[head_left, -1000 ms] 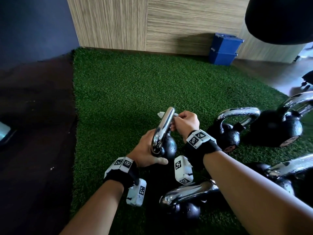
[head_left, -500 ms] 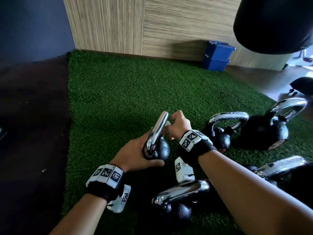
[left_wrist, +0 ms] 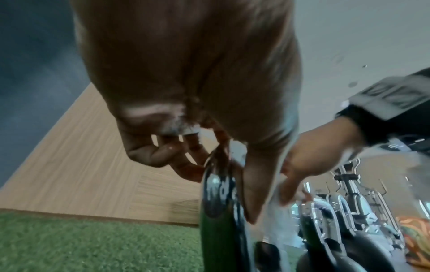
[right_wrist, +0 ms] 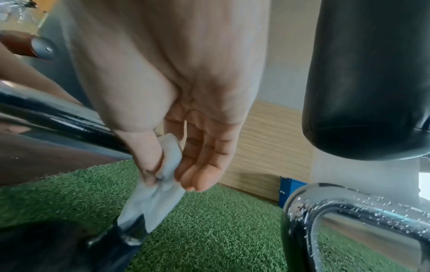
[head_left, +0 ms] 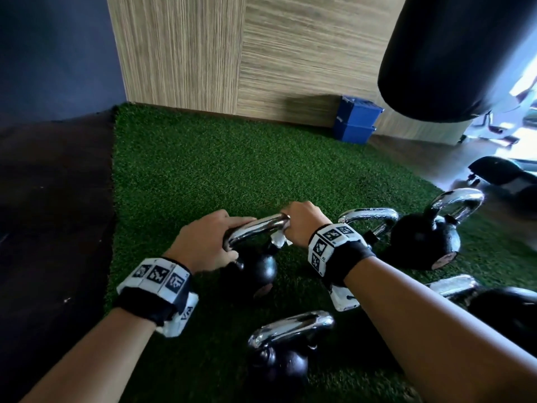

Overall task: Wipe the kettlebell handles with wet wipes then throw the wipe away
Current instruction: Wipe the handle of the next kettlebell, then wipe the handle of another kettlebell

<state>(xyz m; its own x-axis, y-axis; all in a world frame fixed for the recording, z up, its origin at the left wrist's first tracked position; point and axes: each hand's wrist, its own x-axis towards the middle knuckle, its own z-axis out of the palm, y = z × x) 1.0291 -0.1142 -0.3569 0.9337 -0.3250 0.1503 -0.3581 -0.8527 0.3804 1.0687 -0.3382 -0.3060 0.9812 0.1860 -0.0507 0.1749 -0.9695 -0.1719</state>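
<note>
A black kettlebell (head_left: 258,270) with a chrome handle (head_left: 255,228) stands on the green turf (head_left: 203,175) in front of me. My left hand (head_left: 229,237) grips the handle's left end, fingers curled over the top. My right hand (head_left: 290,225) holds a white wet wipe (head_left: 279,241) on the handle's right bend. In the right wrist view the thumb and fingers pinch the wipe (right_wrist: 163,176) round the bar, its loose end hanging down. The left wrist view shows my left hand's fingers (left_wrist: 163,156) curled round the handle (left_wrist: 218,193).
Several more chrome-handled kettlebells sit nearby: one close to me (head_left: 290,330), two to the right (head_left: 369,216) (head_left: 424,239), another under my right forearm (head_left: 453,286). A black punching bag (head_left: 453,53) hangs at upper right. Blue boxes (head_left: 356,120) stand by the wooden wall. Dark flooring (head_left: 52,199) borders the turf's left.
The kettlebell handle has turned from edge-on to lying across in front of me. My right hand has slid the wipe to the handle's right bend. My left hand has shifted onto the handle's left end.
</note>
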